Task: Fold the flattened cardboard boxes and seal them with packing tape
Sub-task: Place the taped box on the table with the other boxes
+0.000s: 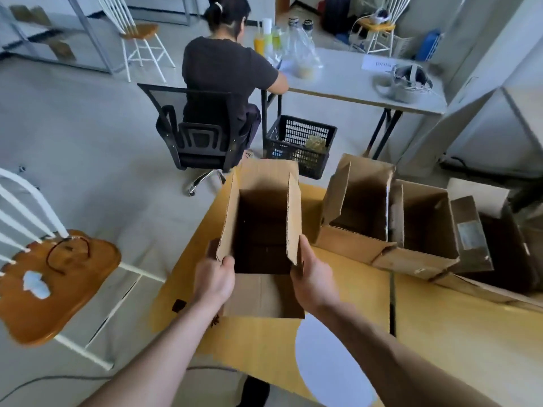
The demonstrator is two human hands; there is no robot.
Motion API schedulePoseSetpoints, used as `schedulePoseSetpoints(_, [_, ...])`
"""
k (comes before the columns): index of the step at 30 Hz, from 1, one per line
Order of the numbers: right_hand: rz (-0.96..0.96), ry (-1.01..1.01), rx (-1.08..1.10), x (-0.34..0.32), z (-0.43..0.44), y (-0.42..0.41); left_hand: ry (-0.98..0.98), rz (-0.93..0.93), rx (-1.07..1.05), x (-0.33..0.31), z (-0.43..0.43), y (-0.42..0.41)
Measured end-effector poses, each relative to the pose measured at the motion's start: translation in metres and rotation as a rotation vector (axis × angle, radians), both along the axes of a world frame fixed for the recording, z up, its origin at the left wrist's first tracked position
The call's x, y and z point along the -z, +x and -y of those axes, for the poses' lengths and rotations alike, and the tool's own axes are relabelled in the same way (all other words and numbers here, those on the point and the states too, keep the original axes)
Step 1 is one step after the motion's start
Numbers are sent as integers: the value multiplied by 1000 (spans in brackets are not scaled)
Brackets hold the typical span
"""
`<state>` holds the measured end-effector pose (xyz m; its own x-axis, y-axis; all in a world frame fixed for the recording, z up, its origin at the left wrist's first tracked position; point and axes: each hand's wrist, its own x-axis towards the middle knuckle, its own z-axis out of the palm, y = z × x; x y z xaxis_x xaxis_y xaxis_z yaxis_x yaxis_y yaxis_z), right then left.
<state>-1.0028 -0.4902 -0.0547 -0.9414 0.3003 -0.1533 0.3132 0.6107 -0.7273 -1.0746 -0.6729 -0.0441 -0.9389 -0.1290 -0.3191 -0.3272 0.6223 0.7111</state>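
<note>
An opened brown cardboard box [266,183] stands upright on the yellow table [346,295], its top flaps raised and its inside dark. My left hand [214,280] grips the near end of the box's left flap, fingers curled over its edge. On the other side, my right hand [313,279] holds the near end of the right flap, thumb along the cardboard. The near flap lies folded down toward me between my wrists. No packing tape is visible.
Three more open cardboard boxes [364,207] [423,227] [499,245] stand to the right on the table. A wooden-seat chair [55,277] is at left. A seated person [223,80] in an office chair, a black crate [299,142] and a grey table [361,83] are beyond.
</note>
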Motion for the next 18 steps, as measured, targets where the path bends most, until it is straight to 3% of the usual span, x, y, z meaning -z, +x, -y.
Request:
schedulePoseSetpoints(5, [102, 241, 82, -11, -14, -70, -12, -37, 146, -2, -29, -85])
schedulePoseSetpoints(10, [200, 300, 201, -25, -31, -112, -44, -11, 254, 5, -61, -129])
schedulePoseSetpoints(13, [174, 263, 301, -32, -36, -125, -75, -8, 298, 9, -75, -140])
schedulePoseSetpoints(18, [37, -66, 511, -39, -36, -126, -55, -54, 363, 11, -85, -150])
